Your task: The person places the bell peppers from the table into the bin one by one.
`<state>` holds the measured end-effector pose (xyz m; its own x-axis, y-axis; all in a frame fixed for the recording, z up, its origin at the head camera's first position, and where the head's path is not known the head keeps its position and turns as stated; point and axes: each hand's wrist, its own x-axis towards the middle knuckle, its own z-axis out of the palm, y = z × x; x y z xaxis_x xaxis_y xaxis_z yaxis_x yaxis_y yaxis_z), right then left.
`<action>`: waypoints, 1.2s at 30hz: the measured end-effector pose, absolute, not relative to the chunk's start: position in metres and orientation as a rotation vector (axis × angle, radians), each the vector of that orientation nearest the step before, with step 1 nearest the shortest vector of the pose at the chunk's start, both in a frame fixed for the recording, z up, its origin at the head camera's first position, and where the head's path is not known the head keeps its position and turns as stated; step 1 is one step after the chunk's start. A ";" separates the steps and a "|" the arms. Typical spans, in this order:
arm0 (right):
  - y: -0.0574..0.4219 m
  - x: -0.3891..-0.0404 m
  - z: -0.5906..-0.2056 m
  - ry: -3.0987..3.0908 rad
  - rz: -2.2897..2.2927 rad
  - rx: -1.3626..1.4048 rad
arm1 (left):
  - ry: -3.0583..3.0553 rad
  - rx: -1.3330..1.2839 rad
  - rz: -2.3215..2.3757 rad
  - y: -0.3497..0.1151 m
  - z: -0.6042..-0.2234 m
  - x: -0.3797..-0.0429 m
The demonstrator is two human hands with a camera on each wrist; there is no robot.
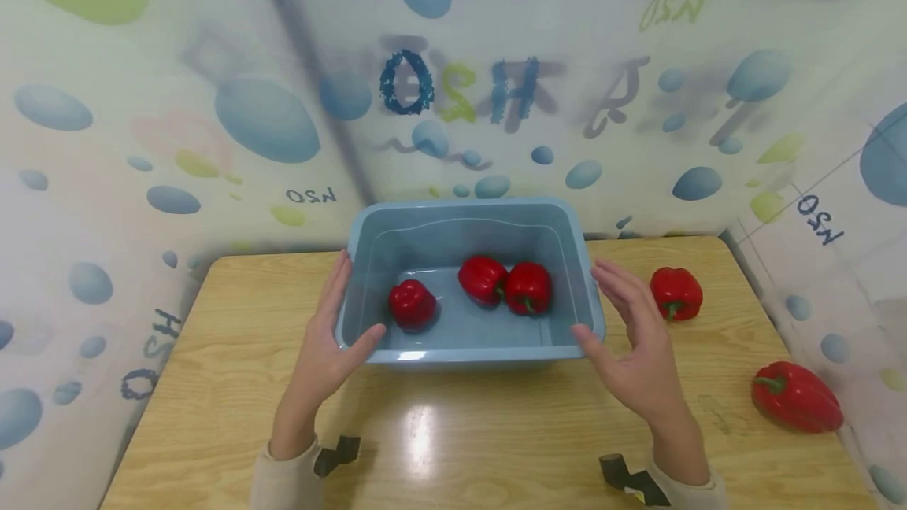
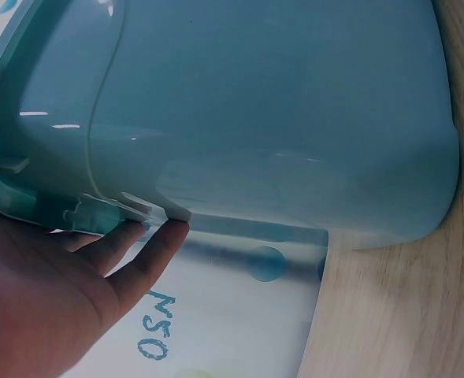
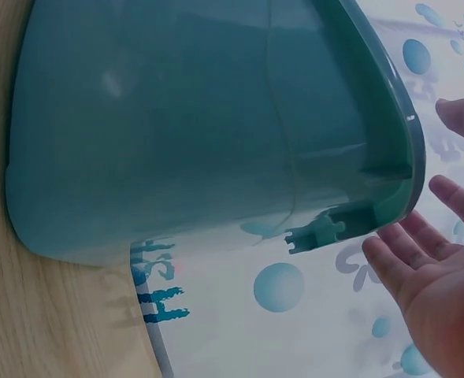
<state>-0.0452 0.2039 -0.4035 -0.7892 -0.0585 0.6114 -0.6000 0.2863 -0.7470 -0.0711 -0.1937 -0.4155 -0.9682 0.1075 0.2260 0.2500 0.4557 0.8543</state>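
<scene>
A light blue plastic basin (image 1: 453, 337) stands at the back of the wooden table. Inside it are three red bell peppers: one on the left (image 1: 412, 304), and two side by side to the right, the inner one (image 1: 483, 279) touching the outer one (image 1: 528, 288). At the basin's left end is my left hand (image 1: 327, 349), its straight fingers (image 2: 157, 252) under the rim against the outer wall and its thumb over the front corner. Beside the right end, my right hand (image 1: 638, 352) spreads its fingers near the rim, with its thumb at the front right corner.
Two more red bell peppers lie on the table (image 1: 212, 384) to the right of the basin, one upright near the back (image 1: 676, 293) and one on its side near the right edge (image 1: 797, 397). A patterned wall covering (image 1: 453, 46) rises behind and along both sides.
</scene>
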 end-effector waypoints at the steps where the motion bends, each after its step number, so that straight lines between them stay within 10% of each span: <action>1: 0.204 -0.045 -0.404 -2.082 1.527 0.588 | -2.558 -0.317 -1.538 -0.194 -0.416 -0.071; 36: 0.242 -0.023 -0.440 -2.198 1.490 0.276 | -2.543 -0.334 -1.540 -0.195 -0.417 -0.071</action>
